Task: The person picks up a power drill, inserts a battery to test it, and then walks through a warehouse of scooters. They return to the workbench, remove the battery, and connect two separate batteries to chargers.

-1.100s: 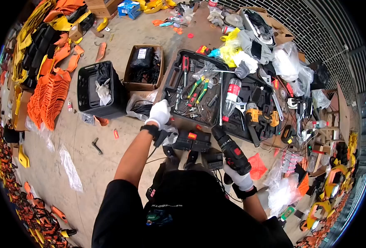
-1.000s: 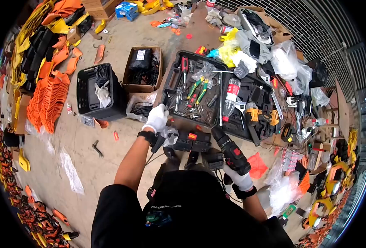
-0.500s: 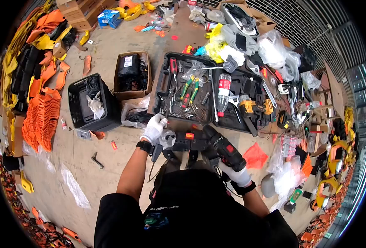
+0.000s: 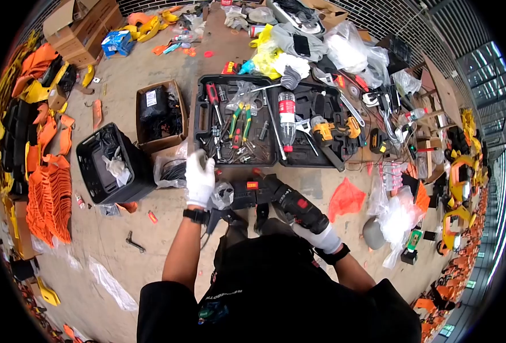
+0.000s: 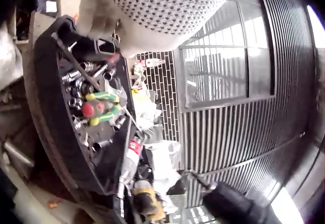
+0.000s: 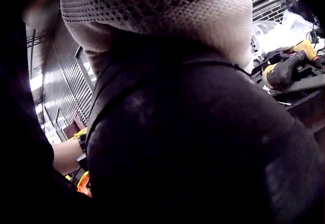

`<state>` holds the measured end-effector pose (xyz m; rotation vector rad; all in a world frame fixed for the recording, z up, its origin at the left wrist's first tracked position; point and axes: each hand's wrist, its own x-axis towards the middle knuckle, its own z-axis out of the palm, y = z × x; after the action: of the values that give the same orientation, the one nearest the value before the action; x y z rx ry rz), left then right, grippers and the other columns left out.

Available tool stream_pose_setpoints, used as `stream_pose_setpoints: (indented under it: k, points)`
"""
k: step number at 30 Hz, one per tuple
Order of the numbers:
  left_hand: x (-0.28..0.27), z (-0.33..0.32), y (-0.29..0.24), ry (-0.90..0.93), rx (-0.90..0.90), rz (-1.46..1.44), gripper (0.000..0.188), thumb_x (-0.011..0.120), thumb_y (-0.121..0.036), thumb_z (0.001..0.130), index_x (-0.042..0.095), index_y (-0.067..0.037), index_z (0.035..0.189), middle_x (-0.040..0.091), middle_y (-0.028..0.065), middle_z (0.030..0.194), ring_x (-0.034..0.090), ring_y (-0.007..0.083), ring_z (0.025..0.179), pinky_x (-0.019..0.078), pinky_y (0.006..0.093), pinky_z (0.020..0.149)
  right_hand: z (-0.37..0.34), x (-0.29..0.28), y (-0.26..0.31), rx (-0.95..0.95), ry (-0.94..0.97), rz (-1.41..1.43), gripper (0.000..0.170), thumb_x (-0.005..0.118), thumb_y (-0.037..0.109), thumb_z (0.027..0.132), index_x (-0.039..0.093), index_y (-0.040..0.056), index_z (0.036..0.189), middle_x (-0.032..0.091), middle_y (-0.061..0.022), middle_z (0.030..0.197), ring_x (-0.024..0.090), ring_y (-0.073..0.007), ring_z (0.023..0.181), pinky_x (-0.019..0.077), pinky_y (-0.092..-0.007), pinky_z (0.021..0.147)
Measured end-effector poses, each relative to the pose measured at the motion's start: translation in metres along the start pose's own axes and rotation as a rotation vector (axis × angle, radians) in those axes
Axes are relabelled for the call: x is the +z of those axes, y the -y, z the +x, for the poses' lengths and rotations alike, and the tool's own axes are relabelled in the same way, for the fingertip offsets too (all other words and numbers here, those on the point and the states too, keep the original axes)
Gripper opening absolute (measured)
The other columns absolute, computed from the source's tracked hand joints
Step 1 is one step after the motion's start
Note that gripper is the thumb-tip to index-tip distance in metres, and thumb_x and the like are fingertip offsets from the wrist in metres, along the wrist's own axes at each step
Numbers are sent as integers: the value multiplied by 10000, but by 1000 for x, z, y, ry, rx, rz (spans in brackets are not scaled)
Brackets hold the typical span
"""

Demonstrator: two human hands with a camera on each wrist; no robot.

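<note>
A black power drill with a red mark [image 4: 300, 207] is gripped in the white-gloved right hand [image 4: 321, 236], its chuck pointing up and left in the head view. Dark tool housing [image 6: 193, 132] fills the right wrist view below the glove [image 6: 162, 10]. The gloved left hand [image 4: 199, 178], fingers loosely bent and holding nothing visible, is by the near left corner of the open tool case [image 4: 202, 108]. Inside the case lie green-yellow pliers [image 4: 235, 121], a red screwdriver [image 4: 213, 94] and sockets. The left wrist view shows the glove [image 5: 157, 5] above red-handled pliers [image 5: 94, 108].
A bottle [image 4: 287, 121] and a yellow-black drill [image 4: 323, 132] lie on the case's right half. Left of the case stand a cardboard box [image 4: 178, 94] and a black crate [image 4: 144, 186]. Plastic bags [image 4: 344, 48] and cables are at the right; orange parts [image 4: 50, 200] lie on the floor.
The head view has turned, so the case and boxes appear farther left. The left hand's fingers look more spread. The drill has tilted closer to level, still gripped by the right hand.
</note>
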<state>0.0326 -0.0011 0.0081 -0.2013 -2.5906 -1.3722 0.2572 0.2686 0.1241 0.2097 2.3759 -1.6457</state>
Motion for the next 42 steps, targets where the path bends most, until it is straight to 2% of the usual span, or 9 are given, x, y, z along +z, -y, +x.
stream_pose_setpoints:
  k: [4,6,8,10,14,26,28,29,42]
  points:
    - [-21,-36,-58,642,-677,-831,350,549,-277,995,590,36,1146,670,118,1030,666,202,810,559,318,731,-1,4,1,-104,25,-65,486,625,-30,819,573,53,1295,602,-106,1233,570,-219,1146,443,-342,971]
    - [-14,-61,-74,670,-725,-1068,433,540,-371,993,592,22,1166,682,102,1004,681,178,813,556,291,707,2,3,2,-158,48,-102,476,628,-24,819,578,53,1286,620,-114,1205,590,-228,1123,456,-348,957]
    - [-15,-80,-86,709,-726,-1236,479,505,-372,1007,550,57,1217,642,109,1125,644,177,1009,529,306,870,8,5,17,-311,5,-95,371,711,62,793,631,35,1154,695,-118,1002,671,-238,922,517,-344,821]
    - [-19,-92,-105,714,-729,-1441,472,484,-342,1019,519,71,1246,611,121,1187,611,185,1081,502,333,928,7,6,18,-362,-2,-75,383,717,59,783,623,15,1152,695,-120,998,672,-232,918,517,-342,825]
    - [-24,-110,-117,623,-577,-1534,482,462,-347,1018,461,49,1294,571,216,1248,568,300,1176,447,444,1024,-2,2,18,-334,110,70,398,736,59,767,610,-24,1135,698,-124,1003,675,-212,909,517,-329,836]
    - [-9,-192,-204,352,-617,-1588,418,477,-340,1014,539,25,1209,617,189,1186,605,288,1108,475,417,986,-69,-16,-35,-495,69,272,441,739,51,786,590,-33,1193,695,-109,975,671,-208,906,522,-321,825]
    - [-11,-206,-212,373,-635,-1541,407,484,-354,1010,540,0,1204,620,211,1178,609,313,1100,485,431,969,-76,-17,-48,-490,163,265,490,752,59,774,570,-40,1218,693,-127,957,678,-218,876,520,-318,798]
    - [-11,-212,-214,362,-697,-1525,414,496,-375,1002,542,-13,1199,621,215,1179,609,329,1101,488,441,965,-78,-19,-51,-518,172,218,617,772,146,749,516,-65,1269,690,-210,966,705,-302,897,532,-356,773]
    - [-18,-254,-242,43,-745,-1629,375,550,-394,975,562,-44,1110,644,127,1000,629,292,950,517,459,894,-101,-9,-48,-506,267,230,469,741,181,753,588,-17,1148,672,-214,971,673,-365,896,527,-393,786]
